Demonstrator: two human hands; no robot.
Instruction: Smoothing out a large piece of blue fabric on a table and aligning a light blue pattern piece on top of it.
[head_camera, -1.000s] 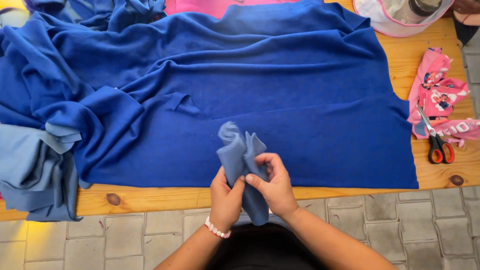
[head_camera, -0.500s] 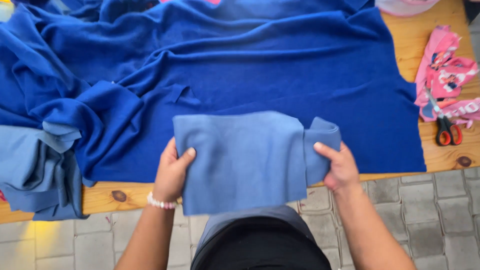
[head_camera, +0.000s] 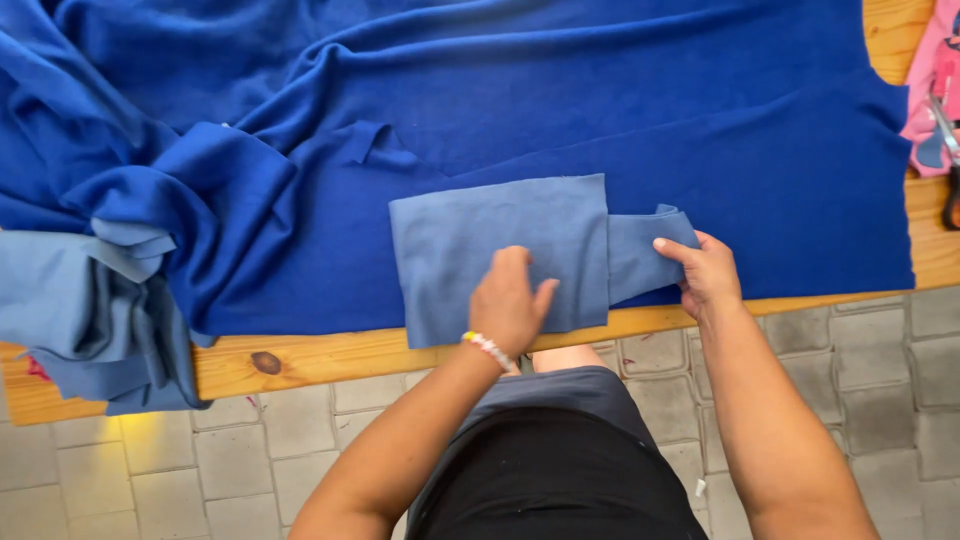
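Smoothing the light-blue fabric piece (head_camera: 480, 250) seems to be the step in hand, seen from the head camera. That piece lies flat on the large dark-blue cloth (head_camera: 620, 110), at the cloth's near edge, just above the bare strip of the wooden table (head_camera: 320, 355). The left hand (head_camera: 508, 302) rests palm-down and open on the piece's near part, fingers spread, clasping nothing. The right hand (head_camera: 705, 272) pinches the narrower folded end (head_camera: 650, 245) that sticks out to the right of the piece.

To do this well, I judge the flat hand should press evenly while the pinching hand draws the end taut and level, so the edges stay square and the dark-blue cloth beneath does not drag into wrinkles.

Hard to make out: whether the piece is one layer or several. The near edge overhangs the table and is partly covered by the left hand. Far right of the dark-blue cloth, pink fabric (head_camera: 925, 95) and scissors (head_camera: 950, 160) are cut off by the frame. A paler bundle (head_camera: 90, 300) hangs at the cloth's left; its extent is unclear.
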